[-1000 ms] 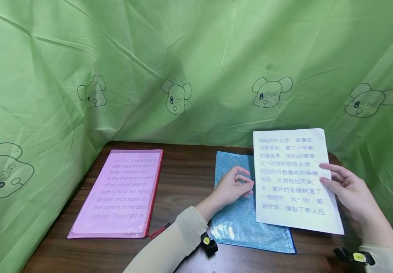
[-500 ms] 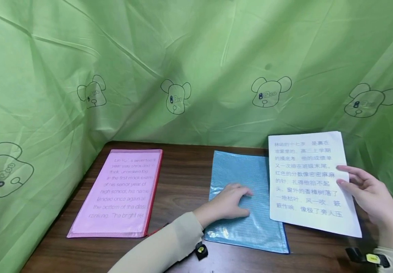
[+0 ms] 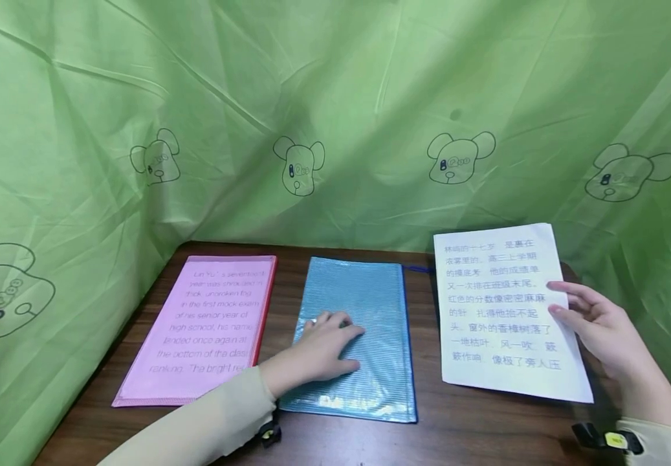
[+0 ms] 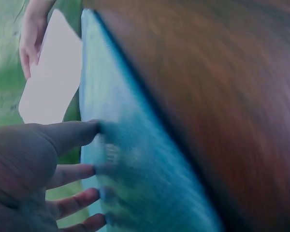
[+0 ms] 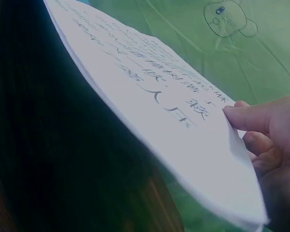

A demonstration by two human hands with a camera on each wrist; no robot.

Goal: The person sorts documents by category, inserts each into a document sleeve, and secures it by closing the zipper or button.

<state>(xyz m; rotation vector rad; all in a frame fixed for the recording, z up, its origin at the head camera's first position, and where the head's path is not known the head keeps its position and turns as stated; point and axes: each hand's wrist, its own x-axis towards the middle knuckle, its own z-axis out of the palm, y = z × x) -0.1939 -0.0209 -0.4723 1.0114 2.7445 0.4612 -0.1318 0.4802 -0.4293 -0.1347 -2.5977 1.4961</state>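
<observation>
My left hand [image 3: 320,353] rests with spread fingertips on a blue ribbed zip document pouch [image 3: 370,298] lying flat on the table. In the left wrist view, the fingertips press on the pouch's [image 4: 135,164] surface. At the table's right, my right hand [image 3: 600,330] pinches the right edge of a white printed paper stack [image 3: 495,304] between thumb and fingers. The right wrist view shows the paper [image 5: 183,150] tilted and raised above the table, its thumb on the printed side. How many sheets there are, I cannot tell.
A pink document pouch [image 3: 207,323] with red edging, holding printed paper, lies at the left of the brown wooden table [image 3: 457,427]. A blue pull cord [image 3: 417,268] sticks out from the blue pouch's far right corner. Green fabric [image 3: 358,129] hangs behind and at the sides.
The blue pouch has slid left under my left hand, out from beneath the paper. My right hand has carried the paper right, then back left.
</observation>
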